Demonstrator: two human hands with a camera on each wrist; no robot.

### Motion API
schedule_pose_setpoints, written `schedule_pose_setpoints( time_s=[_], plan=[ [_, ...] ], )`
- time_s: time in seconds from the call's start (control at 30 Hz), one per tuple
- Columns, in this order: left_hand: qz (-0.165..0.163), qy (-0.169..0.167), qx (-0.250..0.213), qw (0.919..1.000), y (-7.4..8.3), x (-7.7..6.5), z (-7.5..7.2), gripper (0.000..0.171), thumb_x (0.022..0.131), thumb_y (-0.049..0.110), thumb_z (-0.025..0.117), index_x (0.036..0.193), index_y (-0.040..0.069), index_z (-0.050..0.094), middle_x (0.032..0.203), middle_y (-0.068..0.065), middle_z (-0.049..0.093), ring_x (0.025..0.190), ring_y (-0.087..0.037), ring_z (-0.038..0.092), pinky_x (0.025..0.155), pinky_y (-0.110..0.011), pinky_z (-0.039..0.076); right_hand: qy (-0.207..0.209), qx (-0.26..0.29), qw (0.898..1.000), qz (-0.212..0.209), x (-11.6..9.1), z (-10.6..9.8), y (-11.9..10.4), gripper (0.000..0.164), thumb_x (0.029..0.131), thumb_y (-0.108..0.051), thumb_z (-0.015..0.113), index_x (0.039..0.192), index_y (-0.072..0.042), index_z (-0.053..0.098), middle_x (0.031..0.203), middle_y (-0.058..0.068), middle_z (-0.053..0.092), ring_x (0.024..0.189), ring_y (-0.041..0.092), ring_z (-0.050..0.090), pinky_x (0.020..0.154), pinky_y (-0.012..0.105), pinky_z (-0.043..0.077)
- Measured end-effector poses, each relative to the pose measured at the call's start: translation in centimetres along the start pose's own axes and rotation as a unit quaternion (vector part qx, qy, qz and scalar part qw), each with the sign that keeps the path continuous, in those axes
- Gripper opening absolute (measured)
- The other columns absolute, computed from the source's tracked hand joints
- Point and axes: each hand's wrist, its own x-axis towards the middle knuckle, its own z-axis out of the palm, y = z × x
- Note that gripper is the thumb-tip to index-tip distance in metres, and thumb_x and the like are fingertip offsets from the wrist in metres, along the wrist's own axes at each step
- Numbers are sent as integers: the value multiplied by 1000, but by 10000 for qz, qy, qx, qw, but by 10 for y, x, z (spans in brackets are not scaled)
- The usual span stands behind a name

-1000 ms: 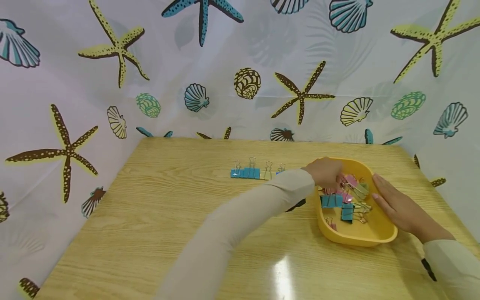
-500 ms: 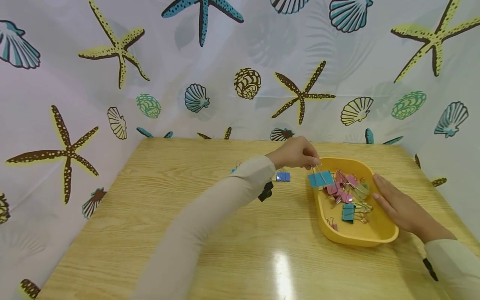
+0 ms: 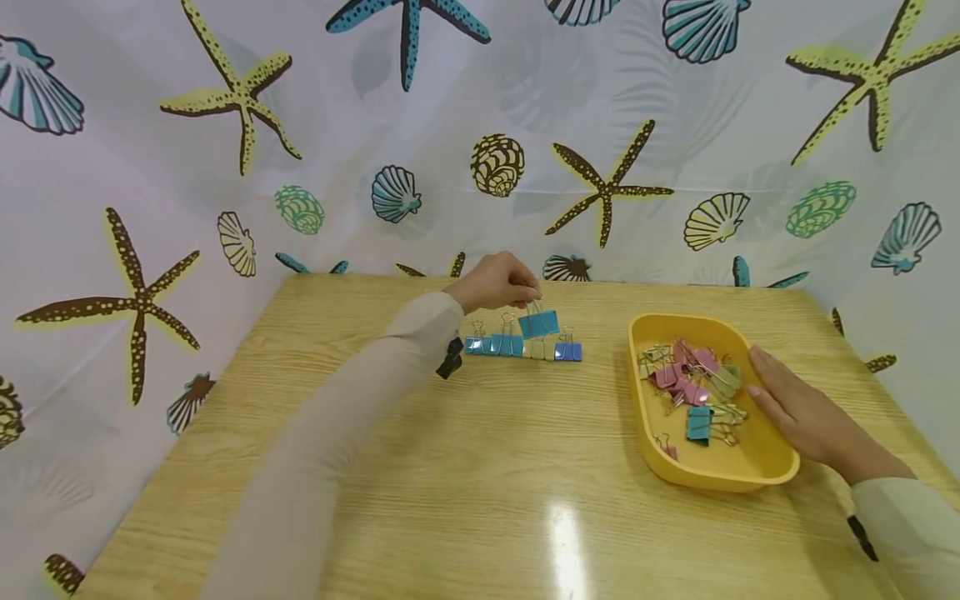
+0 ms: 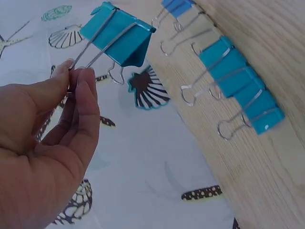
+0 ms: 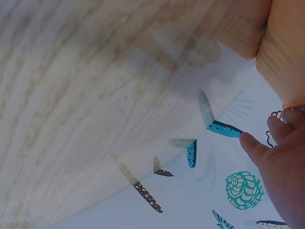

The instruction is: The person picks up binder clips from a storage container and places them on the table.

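Note:
My left hand [image 3: 497, 282] pinches a teal binder clip [image 3: 538, 323] by its wire handle, thumb against fingertips in the left wrist view. In the head view this clip overlaps the row of clips behind it. That row has two teal binder clips [image 4: 226, 67], a pale yellow binder clip [image 3: 538, 350] and a blue binder clip [image 3: 567, 352], side by side with handles up. My right hand [image 3: 798, 410] rests with extended fingers along the right rim of a yellow bin [image 3: 712, 482]. Inside lie pink binder clips [image 3: 678, 375] and a teal binder clip [image 3: 698, 423].
Pale yellow-green clips [image 3: 723, 381] and a small pink clip [image 3: 666, 448] also lie in the bin. The wooden table [image 3: 450, 475] runs back to a white cloth [image 3: 450, 108] printed with shells and starfish.
The left hand has come up out of the bin with the teal binder clip and moved left to the row. The right hand has stayed at the bin's rim.

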Motion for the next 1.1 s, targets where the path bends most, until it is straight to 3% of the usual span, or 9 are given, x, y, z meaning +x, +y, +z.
schedule_pose_setpoints(
  time_s=[0.27,0.43,0.6,0.8,1.1],
  plan=[
    [-445,112,633,9969,-53,-27,-23,20,96,16,60,105,4,73,100,-12,72,90,-23,68,81,-33,54,36,-26,10000,18,0,1,0,60,106,-22,34,154,-6,1,158,23,4,144,41,7,116,32,-7],
    [-789,111,703,9943,-74,-41,-30,20,96,14,60,104,1,72,102,-17,70,91,-26,67,83,-37,53,71,-50,10000,-46,0,1,2,60,106,-21,34,153,-4,1,157,26,5,145,40,1,117,39,-7],
    [-980,-40,754,9923,-92,-46,-30,20,95,13,61,103,-1,72,97,-16,71,87,-25,66,82,-36,51,60,-47,10000,-55,1,2,3,60,106,-21,34,153,-3,2,157,25,5,146,38,-3,116,40,-8],
    [-1053,-49,834,9909,-104,-41,-23,19,94,13,62,102,0,74,95,-16,72,84,-23,66,78,-34,52,39,-3,10000,-33,0,2,3,60,106,-21,34,153,-3,2,157,24,4,145,38,-4,116,42,-7],
    [-1177,149,1088,9870,-108,-32,-15,18,94,12,63,104,2,73,95,-14,72,82,-21,66,80,-36,53,-6,-77,9999,69,0,0,2,61,106,-22,34,154,-6,-1,158,23,3,145,39,-3,116,46,-5]
  ],
)
